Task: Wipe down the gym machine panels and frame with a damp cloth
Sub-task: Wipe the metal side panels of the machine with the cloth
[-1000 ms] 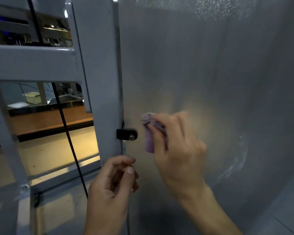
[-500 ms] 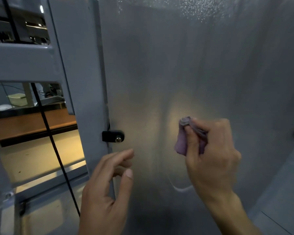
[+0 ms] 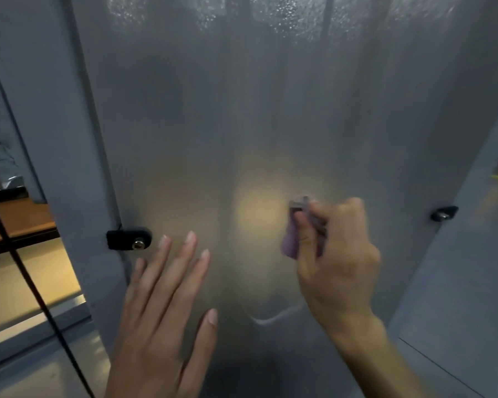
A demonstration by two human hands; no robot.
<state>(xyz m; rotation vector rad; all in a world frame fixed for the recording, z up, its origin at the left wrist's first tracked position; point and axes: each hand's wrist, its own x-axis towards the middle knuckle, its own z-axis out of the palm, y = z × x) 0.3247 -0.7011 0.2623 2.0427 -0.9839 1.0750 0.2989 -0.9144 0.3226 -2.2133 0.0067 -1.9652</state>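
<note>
Right up against the frosted panel (image 3: 270, 124) we've got the right hand (image 3: 339, 254) curled tight round a small purple cloth (image 3: 292, 239), thumb and fingers pinching it so only a bunched fold pokes out on the left of the fist. The cloth sits on the panel's lower half, a bit right of a warm yellowish glow showing through the plastic. Whether it's pressed flat on the surface or just touching it, we can't tell from this angle.

The left hand (image 3: 161, 317) is spread wide, fingers straight and fanned, holding nothing. It's lower left of the cloth, palm facing the panel; we can't say if the fingertips actually touch it. Just beside its fingertips is a black clip (image 3: 128, 239) with a shiny screw, pinning the panel's left edge to the grey frame post (image 3: 55, 139). A matching black clip (image 3: 444, 213) sits on the right edge, well apart from the cloth.

Further out, the panel is translucent with droplets or speckles shining near the top, and a curved smear mark (image 3: 273, 318) below the cloth. A thin black cable (image 3: 26, 280) runs down on the left past the post. Behind it there's a wooden bench surface (image 3: 18, 219) and a pale floor (image 3: 49, 274).
</note>
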